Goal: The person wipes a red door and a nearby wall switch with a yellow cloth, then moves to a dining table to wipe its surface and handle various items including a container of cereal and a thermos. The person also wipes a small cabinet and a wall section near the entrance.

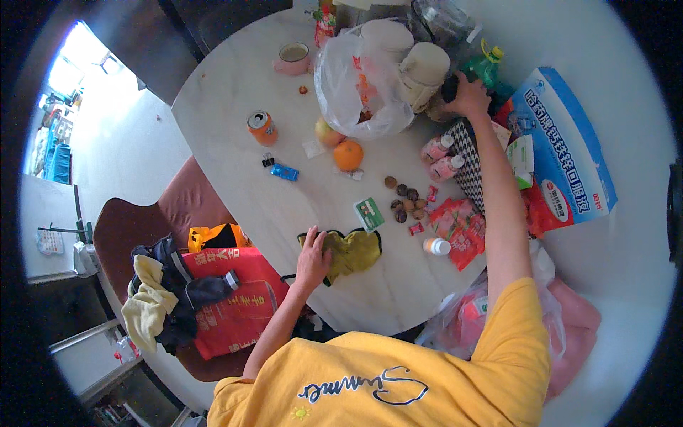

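My left hand (314,259) rests on the left part of an olive-green cloth piece with dark edging (355,253), flat near the table's front edge. My right hand (469,99) reaches to the far right of the table, its fingers at a dark object (450,88) between the beige fabric item (424,74) and the green plastic bottle (483,69). Whether the fingers grip that dark object cannot be told. A green and white card or small packet (368,214) lies just beyond the cloth. Walnuts (408,205) are loosely grouped to its right.
On the marble-look table (235,176) stand an orange can (262,128), a pink mug (293,57), an orange (348,155), a plastic bag (363,85), small pink bottles (445,167) and a white-capped bottle (437,246). A blue and white box (565,149) leans at right; a chair (125,224) holds clothes.
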A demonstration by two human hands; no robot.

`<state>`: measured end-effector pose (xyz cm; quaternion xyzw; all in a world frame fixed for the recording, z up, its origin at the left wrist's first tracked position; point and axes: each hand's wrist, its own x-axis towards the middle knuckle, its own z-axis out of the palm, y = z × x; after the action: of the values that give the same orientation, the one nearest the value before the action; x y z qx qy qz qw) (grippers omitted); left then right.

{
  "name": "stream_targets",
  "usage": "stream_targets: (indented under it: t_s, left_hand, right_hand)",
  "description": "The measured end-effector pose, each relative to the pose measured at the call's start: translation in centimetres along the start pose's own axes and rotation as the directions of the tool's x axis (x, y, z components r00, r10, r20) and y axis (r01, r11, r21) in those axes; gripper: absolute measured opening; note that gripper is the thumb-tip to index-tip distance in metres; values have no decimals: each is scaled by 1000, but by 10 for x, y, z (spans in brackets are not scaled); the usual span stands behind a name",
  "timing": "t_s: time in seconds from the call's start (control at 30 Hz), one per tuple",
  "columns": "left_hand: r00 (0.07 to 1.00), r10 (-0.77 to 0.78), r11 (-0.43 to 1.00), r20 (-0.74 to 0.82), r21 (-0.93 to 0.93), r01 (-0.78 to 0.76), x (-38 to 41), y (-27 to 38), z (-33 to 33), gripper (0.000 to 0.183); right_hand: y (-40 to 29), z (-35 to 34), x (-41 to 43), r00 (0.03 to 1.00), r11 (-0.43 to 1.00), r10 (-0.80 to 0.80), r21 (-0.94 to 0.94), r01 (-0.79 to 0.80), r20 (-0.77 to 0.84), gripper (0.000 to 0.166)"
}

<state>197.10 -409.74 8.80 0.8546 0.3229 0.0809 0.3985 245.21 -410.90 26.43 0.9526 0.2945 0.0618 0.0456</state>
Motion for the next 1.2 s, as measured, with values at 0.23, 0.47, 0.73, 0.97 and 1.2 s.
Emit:
stream_targets:
  t_s: [0.23, 0.47, 0.73, 0.97, 1.2]
  left_hand:
    - [999, 9, 999, -44, -47, -11, -9, 8, -10, 48]
    - [977, 114, 984, -181, -118, -137, -23, 19, -28, 50]
    - [989, 48, 330, 140, -937, 116, -35, 59, -62, 65]
    - [937, 213, -445, 275, -827, 344, -72, 88, -100, 63]
    - [1000, 11, -289, -12, -957, -8, -121, 67, -116, 64]
  right_hand:
    - [11, -45, -9, 993, 996, 46, 78, -38, -112, 99]
    - [7, -119, -53, 921, 994, 105, 57, -90, -376, 89]
    - [-27, -203, -244, 857, 865, -268, 281, 416, -441, 90]
    - [-100, -153, -367, 764, 491, -639, 718, 493, -88, 89]
    - [-147, -113, -417, 823, 238, -525, 891, 388, -218, 73]
